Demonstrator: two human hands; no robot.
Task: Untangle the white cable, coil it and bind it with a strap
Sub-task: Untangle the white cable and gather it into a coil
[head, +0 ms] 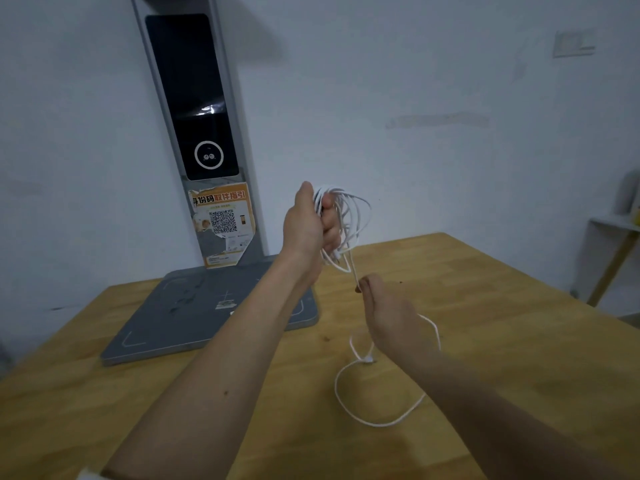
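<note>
Closest to us, a loose loop of the white cable (381, 422) lies on the wooden desk (502, 341), crossing itself at a small knot-like tangle. From there the cable climbs to our right hand (388, 313), whose fingertips pinch the strand just above the desk. Up it goes into our left hand (311, 223), raised and fisted around a bundle of coils that hang out to its right. Behind our left forearm sits a grey scanner stand (194, 320) with a dark screen and an orange QR-code sticker (223, 220), against the pale wall.
</note>
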